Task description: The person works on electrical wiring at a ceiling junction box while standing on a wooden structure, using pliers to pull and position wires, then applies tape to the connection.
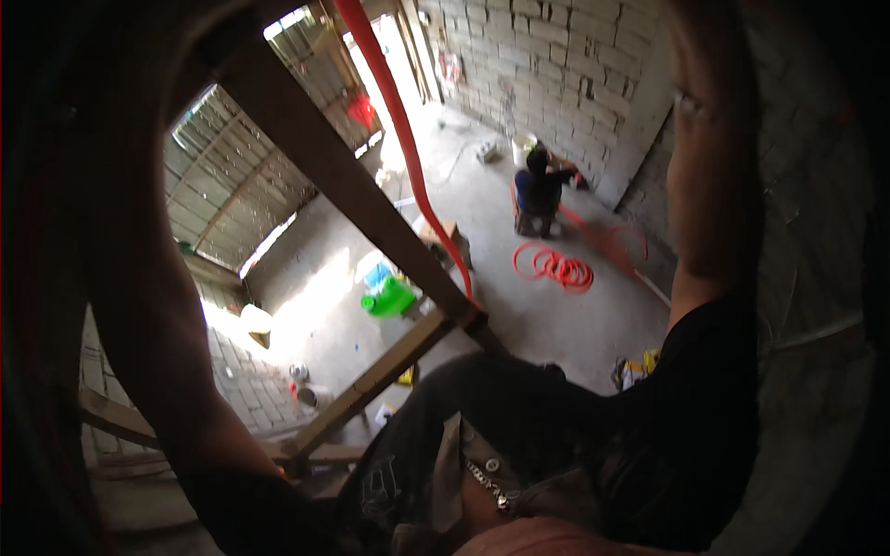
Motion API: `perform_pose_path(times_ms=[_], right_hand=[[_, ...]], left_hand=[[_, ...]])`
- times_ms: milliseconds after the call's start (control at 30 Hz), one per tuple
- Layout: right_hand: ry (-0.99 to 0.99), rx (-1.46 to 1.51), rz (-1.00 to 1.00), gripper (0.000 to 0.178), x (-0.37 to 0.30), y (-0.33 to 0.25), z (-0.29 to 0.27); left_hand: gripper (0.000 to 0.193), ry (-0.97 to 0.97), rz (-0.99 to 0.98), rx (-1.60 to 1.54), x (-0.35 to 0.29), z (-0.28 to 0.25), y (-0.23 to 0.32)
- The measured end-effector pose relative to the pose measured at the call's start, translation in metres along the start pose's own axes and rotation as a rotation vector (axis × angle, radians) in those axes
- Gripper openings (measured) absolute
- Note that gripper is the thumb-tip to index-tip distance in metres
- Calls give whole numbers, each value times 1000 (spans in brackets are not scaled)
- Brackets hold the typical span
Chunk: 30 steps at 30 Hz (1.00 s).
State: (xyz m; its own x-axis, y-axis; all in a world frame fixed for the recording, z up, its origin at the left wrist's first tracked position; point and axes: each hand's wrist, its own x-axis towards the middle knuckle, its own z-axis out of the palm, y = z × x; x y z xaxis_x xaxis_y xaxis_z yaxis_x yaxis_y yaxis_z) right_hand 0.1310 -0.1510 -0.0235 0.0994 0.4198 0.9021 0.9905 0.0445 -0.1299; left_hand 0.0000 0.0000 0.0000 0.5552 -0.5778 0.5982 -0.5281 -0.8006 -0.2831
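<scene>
Conduit of red-orange flexible pipe [399, 120] runs from the top of the view, where it passes out of sight, down on a slant toward the lower right. Its long axis lies alongside a slanted wooden beam [343, 176], and it ends near the joint where that beam meets a second wooden plank [380, 375]. Both of the person's arms are raised overhead. The left arm [158, 306] climbs the left side of the picture and the right arm [705, 167] climbs the right side, each leaving the frame at the top. The hands themselves lie beyond the upper edge, so I cannot tell whether they are clenched or released, or whether they hold the pipe. Below, the person's dark trousers [482, 417] fill the lower middle. Far down on the concrete floor [556, 324] lies a coil of the same red pipe [556, 267], with another person [538, 190] crouched beside the grey block wall [556, 65]. A green container [389, 298] sits left of the beam.
</scene>
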Motion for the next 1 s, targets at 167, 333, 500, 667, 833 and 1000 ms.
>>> perform_pose_path(times_ms=[167, 333, 500, 667, 833, 1000], right_hand=[[110, -188, -201, 34, -18, 50, 10], [-16, -438, -299, 24, -15, 21, 9], [-13, -342, -290, 30, -11, 14, 5], [-79, -234, -138, 29, -10, 11, 5], [-197, -162, 17, 35, -10, -1, -3], [-246, 46, 461, 35, -6, -20, -4]], left_hand=[[22, 151, -287, -196, 7, 35, -23], [25, 79, -98, -6, -1, 30, -33], [24, 109, -81, 14, -2, 31, -37], [22, 131, -89, 200, 3, 31, -28], [20, 148, -61, 198, 2, 33, -33], [22, 166, -47, 182, -3, 34, -35]])
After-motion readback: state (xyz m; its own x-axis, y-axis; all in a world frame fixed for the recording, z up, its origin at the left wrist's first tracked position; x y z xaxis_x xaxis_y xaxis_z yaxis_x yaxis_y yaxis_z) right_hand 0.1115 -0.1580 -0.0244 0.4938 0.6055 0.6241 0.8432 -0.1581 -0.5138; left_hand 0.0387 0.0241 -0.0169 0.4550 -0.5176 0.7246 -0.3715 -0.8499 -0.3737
